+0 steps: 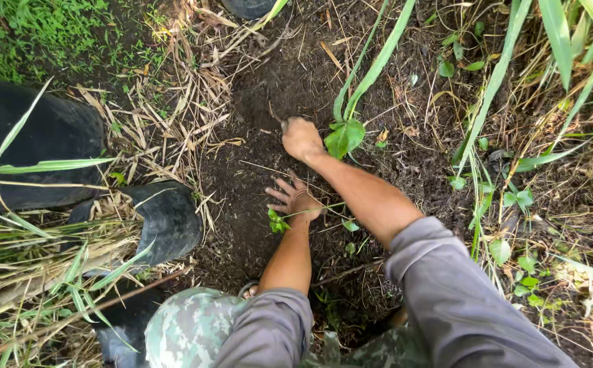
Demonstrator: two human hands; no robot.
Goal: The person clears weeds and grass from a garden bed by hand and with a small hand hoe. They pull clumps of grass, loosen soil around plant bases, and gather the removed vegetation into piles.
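Here, looking down from the head camera, I see both hands working on a patch of dark soil (269, 170) ringed by dry straw and green blades.

My left hand (298, 200) lies palm down on the soil with its fingers spread apart, flat against the ground and clamped on nothing. A small seedling (277, 222) with bright green leaves stands just beside its heel, touching or nearly touching the wrist; I cannot tell which.

My right hand (301, 138) reaches farther out and is curled into a closed fist, pressed to the soil. A thin dark stick (274, 114) pokes out at its upper left edge; the fist seems closed around it, though the grip itself is hidden. Just to the right of this hand a broad-leaved plant (345, 137) rises out of the soil, with long narrow blades above it.

The two hands are near each other but apart, the right one above the left in the view. Grey sleeves (446, 286) are pushed up on both forearms, and camouflage trousers (190, 327) show at the bottom edge.

To the left, a black rubber boot (167, 221) rests at the rim of the soil patch, among dry straw (173, 116). Farther left lies a large dark rounded shape (44, 143) that I cannot identify.
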